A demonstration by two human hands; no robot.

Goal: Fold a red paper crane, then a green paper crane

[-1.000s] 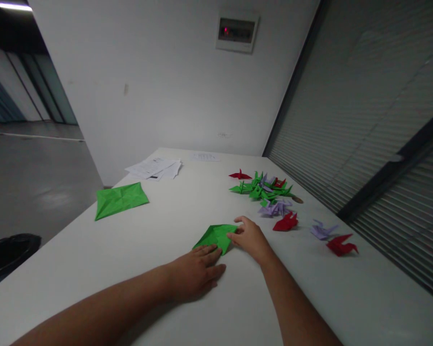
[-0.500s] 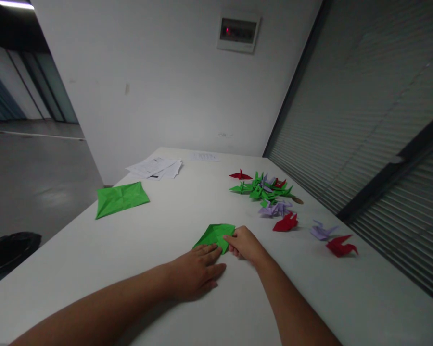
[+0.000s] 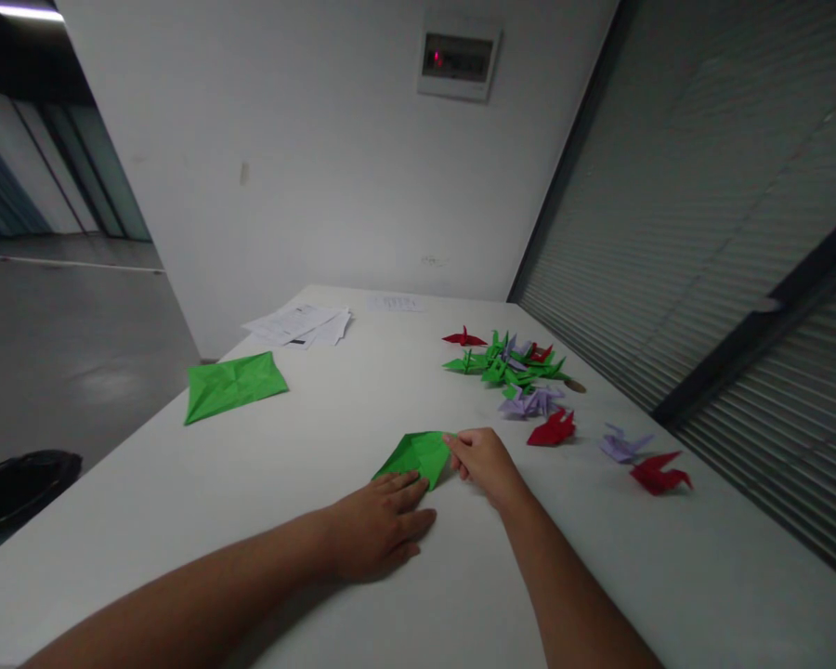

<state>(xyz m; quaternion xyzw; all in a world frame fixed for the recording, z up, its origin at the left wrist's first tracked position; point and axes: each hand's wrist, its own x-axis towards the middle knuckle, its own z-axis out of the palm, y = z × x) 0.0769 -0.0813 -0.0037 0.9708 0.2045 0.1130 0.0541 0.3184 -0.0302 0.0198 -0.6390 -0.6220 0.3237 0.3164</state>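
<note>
A partly folded sheet of green origami paper (image 3: 418, 452) lies on the white table (image 3: 348, 400) in front of me. My left hand (image 3: 383, 525) rests flat, fingers stretched, with its fingertips over the near left edge of the paper. At the paper's right corner, my right hand (image 3: 480, 460) pinches the edge between thumb and fingers, and that side looks slightly raised. Part of the near edge is hidden under my left fingers.
Another creased green sheet (image 3: 235, 385) lies at the left edge. Several folded paper cranes (image 3: 512, 362) are heaped at the right, with red (image 3: 660, 474) and lilac ones (image 3: 623, 446) nearer. Printed papers (image 3: 303, 325) lie at the back. A black-lined bin (image 3: 24, 488) stands left.
My right hand has moved a little up and to the right along the green paper's right corner. My left hand has stayed in place.
</note>
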